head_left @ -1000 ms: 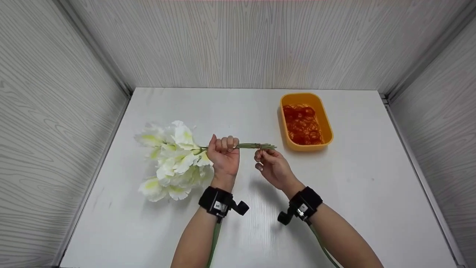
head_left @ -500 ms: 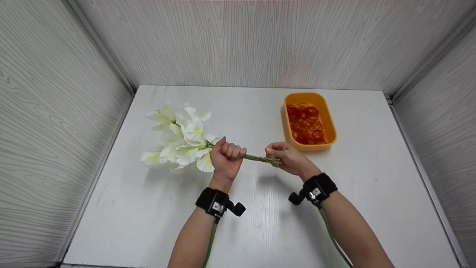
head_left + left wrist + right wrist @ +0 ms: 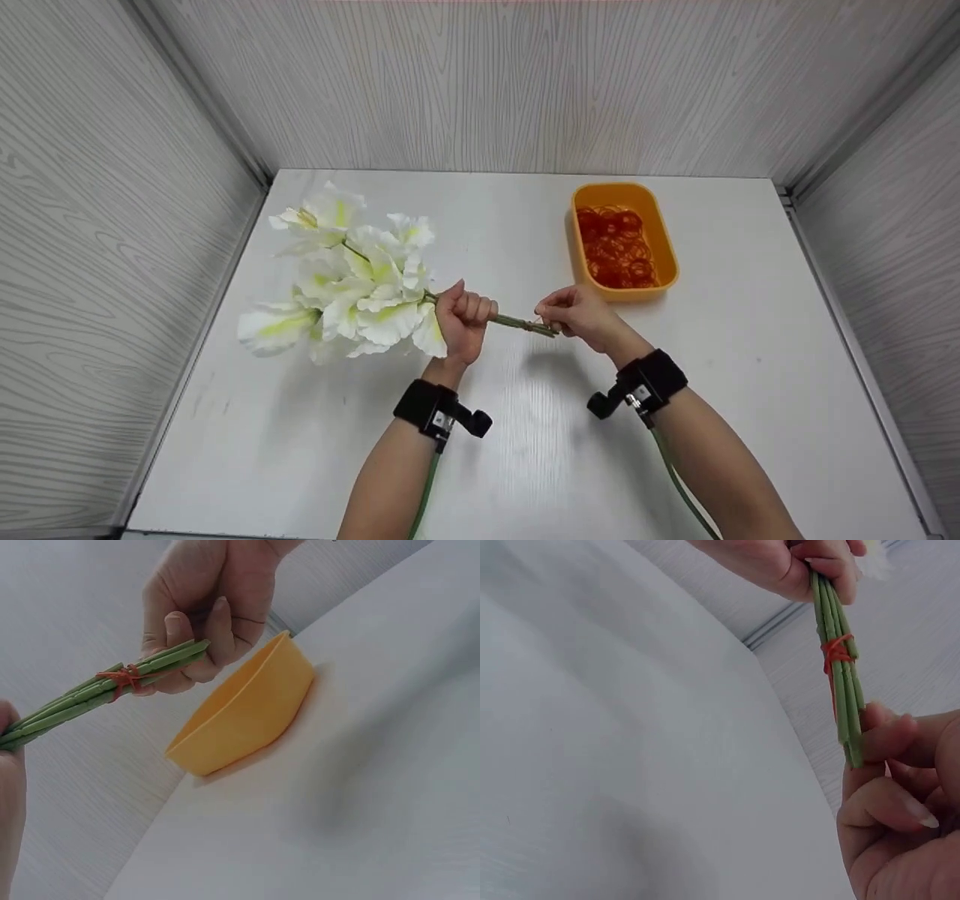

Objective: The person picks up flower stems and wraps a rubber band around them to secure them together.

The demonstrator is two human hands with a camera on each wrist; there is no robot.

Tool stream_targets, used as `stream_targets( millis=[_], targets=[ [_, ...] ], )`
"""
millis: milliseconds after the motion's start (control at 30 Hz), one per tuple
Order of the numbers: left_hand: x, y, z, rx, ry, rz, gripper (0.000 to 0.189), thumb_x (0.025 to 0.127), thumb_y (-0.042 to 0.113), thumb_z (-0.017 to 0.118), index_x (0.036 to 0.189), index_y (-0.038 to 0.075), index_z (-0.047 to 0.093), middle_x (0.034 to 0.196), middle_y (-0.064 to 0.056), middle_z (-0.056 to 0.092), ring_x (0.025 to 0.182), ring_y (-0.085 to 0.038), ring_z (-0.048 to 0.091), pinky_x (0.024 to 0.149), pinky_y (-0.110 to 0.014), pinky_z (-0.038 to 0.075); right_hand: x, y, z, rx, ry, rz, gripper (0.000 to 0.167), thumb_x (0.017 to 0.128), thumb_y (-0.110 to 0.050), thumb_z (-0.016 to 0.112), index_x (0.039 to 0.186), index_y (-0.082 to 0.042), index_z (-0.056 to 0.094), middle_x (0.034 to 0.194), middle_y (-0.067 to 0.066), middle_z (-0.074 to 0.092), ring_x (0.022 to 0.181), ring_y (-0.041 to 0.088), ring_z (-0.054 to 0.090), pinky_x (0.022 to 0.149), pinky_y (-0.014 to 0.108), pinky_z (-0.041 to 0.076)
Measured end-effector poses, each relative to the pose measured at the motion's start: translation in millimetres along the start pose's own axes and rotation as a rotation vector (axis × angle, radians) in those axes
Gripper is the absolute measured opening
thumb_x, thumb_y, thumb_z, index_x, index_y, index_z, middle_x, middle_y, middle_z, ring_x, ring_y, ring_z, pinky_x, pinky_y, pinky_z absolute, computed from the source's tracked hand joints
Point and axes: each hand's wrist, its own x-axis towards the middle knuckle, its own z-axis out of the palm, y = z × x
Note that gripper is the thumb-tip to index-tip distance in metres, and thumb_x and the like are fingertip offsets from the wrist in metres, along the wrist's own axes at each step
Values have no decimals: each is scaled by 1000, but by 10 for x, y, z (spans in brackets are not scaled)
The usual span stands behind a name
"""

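Observation:
My left hand (image 3: 466,322) grips a bunch of white artificial flowers (image 3: 379,300) by its green stems (image 3: 514,322), holding it above the table. The blooms spread out to the left of the fist, and the cut ends point right. A red rubber band (image 3: 124,679) is wrapped round the stems near those ends, crossing over itself. At the stem ends, my right hand (image 3: 581,315) pinches a strand of the band between thumb and finger. In the right wrist view, that strand runs along the stems (image 3: 836,622) towards the right fingers (image 3: 889,739), which partly hide it.
An orange-yellow plastic box (image 3: 664,255) stands at the back right of the white table (image 3: 480,465), just beyond the right hand. Many loose red rubber bands (image 3: 615,247) lie inside it. Wood-grain panels (image 3: 480,90) enclose the back and both sides.
The bouquet has tilted, its blooms rising towards the back and its stem ends dropping nearer me. My right hand has moved right and slightly up, changing its finger position at the stem ends.

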Motion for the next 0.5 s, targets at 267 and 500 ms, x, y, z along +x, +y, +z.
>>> stream_targets(
  millis=[267, 500],
  targets=[
    [-2, 25, 20, 24, -24, 108, 43, 100, 14, 33, 61, 13, 15, 58, 2, 11, 52, -14, 9, 56, -31, 12, -29, -90, 42, -6, 26, 49, 10, 95, -7, 63, 94, 3, 66, 69, 3, 59, 58, 10, 48, 47, 21, 29],
    [-7, 20, 107, 211, -87, 178, 44, 100, 10, 35, 60, 10, 16, 57, -1, 11, 50, -16, 11, 55, -30, 19, -66, -195, 160, -6, 114, 76, 9, 96, -6, 62, 95, 3, 65, 71, 5, 59, 60, 11, 50, 48, 21, 31]
  ],
)
